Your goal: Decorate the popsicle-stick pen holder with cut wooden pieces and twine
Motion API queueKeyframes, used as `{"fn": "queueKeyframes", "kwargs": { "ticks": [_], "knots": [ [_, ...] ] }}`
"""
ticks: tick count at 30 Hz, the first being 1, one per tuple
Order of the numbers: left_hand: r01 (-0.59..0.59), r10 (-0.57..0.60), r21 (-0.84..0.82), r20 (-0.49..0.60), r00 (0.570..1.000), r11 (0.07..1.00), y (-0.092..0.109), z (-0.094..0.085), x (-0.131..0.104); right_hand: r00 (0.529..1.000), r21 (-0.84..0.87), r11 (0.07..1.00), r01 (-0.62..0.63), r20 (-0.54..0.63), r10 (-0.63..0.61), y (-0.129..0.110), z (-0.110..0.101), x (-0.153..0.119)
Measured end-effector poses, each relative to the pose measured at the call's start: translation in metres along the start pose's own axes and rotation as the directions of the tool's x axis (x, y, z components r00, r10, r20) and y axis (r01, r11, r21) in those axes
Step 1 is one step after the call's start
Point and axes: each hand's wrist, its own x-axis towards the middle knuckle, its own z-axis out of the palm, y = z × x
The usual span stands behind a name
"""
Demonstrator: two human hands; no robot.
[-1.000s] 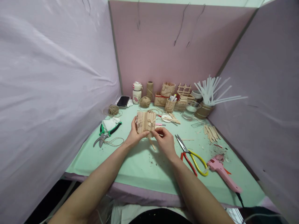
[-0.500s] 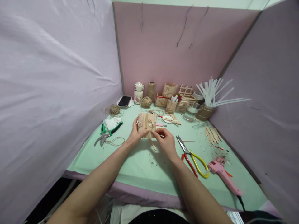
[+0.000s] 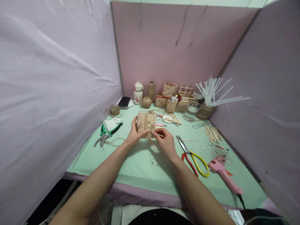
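A small holder made of wooden sticks (image 3: pixel 146 121), with bow-like decorations on its front, is held up over the middle of the table. My left hand (image 3: pixel 135 135) grips its left side, thumb across the lower front. At the lower right corner, my right hand (image 3: pixel 164 139) pinches the holder between thumb and fingers. A loose wooden stick (image 3: pixel 153 145) lies on the table just below it. The holder's back and inside are hidden.
Scissors (image 3: pixel 185 148), red-handled pliers (image 3: pixel 190 164) and a pink glue gun (image 3: pixel 225 177) lie at right. Green-handled pruners (image 3: pixel 104 136) lie left. Behind stand a bottle (image 3: pixel 138 93), a twine ball (image 3: pixel 146 102) and a jar of white glue sticks (image 3: pixel 205 111).
The holder has turned slightly, so its front faces the camera more squarely. Both hands keep their hold on it. The whole view has shifted a little.
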Motion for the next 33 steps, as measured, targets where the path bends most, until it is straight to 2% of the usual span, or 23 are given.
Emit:
{"fn": "queueKeyframes", "kwargs": {
  "ticks": [3, 8, 14, 17, 20, 23, 25, 27, 29, 31, 33],
  "knots": [
    [0.016, -0.016, -0.039, 0.001, 1.0, 0.999, -0.003, -0.001, 0.002, 1.0, 0.01, 1.0, 0.002, -0.002, -0.002, 0.001, 0.0, 0.0],
    [0.067, -0.071, -0.197, -0.016, 0.997, 0.978, -0.009, 0.0, 0.006, 1.0, 0.02, 1.0, 0.023, -0.012, -0.023, 0.0, 0.0, 0.0],
    [0.097, -0.115, -0.295, -0.043, 0.992, 0.951, -0.003, 0.003, 0.008, 0.998, -0.016, 0.999, 0.05, -0.034, -0.051, -0.001, 0.0, 0.0],
    [0.102, -0.128, -0.329, -0.055, 0.99, 0.939, 0.002, 0.004, 0.007, 0.982, -0.103, 0.985, 0.141, -0.113, -0.152, -0.01, -0.005, -0.003],
    [0.145, -0.179, -0.347, -0.069, 0.981, 0.926, 0.007, 0.003, 0.005, 0.937, -0.22, 0.939, 0.264, -0.174, -0.304, -0.031, -0.02, -0.015],
    [0.185, -0.222, -0.349, -0.067, 0.973, 0.919, 0.01, 0.001, 0.003, 0.899, -0.398, 0.843, 0.362, -0.09, -0.429, -0.051, -0.054, -0.038],
    [0.188, -0.22, -0.361, -0.049, 0.974, 0.913, 0.01, 0.0, 0.003, 0.904, -0.558, 0.751, 0.354, -0.003, -0.428, -0.056, -0.089, -0.056],
    [0.178, -0.205, -0.384, -0.031, 0.978, 0.906, 0.01, 0.0, 0.003, 0.947, -0.696, 0.681, 0.225, -0.009, -0.322, -0.051, -0.132, -0.072],
    [0.163, -0.188, -0.405, -0.022, 0.982, 0.9, 0.009, 0.0, 0.004, 0.99, -0.804, 0.593, 0.051, -0.039, -0.138, -0.04, -0.176, -0.087],
    [0.148, -0.17, -0.419, -0.014, 0.985, 0.896, 0.009, 0.0, 0.005, 0.996, -0.88, 0.465, -0.092, -0.091, 0.023, -0.026, -0.214, -0.1],
    [0.147, -0.169, -0.423, -0.016, 0.985, 0.894, 0.008, 0.0, 0.007, 0.98, -0.919, 0.352, -0.18, -0.137, 0.143, -0.012, -0.239, -0.112]
  ]
}}
